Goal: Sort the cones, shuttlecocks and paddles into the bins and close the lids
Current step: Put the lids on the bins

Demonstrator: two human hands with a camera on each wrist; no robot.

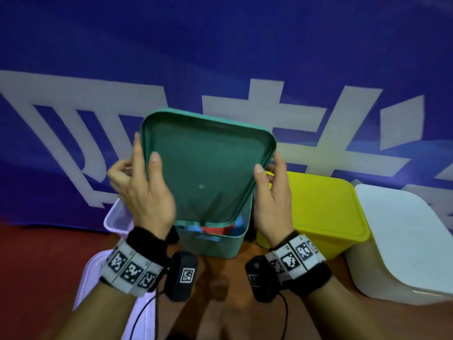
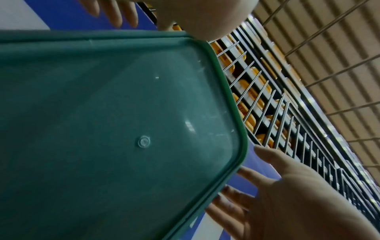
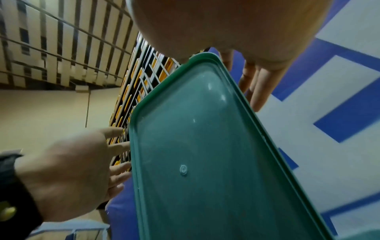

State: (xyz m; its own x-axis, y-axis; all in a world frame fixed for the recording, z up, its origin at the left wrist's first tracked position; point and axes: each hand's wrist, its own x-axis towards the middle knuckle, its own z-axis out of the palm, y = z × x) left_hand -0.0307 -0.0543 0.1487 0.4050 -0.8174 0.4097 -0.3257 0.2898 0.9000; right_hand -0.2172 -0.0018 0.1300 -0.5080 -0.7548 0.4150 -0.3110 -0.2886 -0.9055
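Gripping the green lid (image 1: 206, 173) with your left hand (image 1: 144, 192) and right hand (image 1: 272, 200), you hold it tilted, near edge lowest over the green bin (image 1: 220, 244).

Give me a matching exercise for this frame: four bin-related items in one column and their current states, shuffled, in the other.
Items:
1. green lid
2. green bin
3. yellow bin
4. pink bin

States:
A. lid on
B. open, left of the green bin
C. held tilted by left hand and right hand
D. open, coloured items inside

Pairs: 1-C, 2-D, 3-A, 4-B
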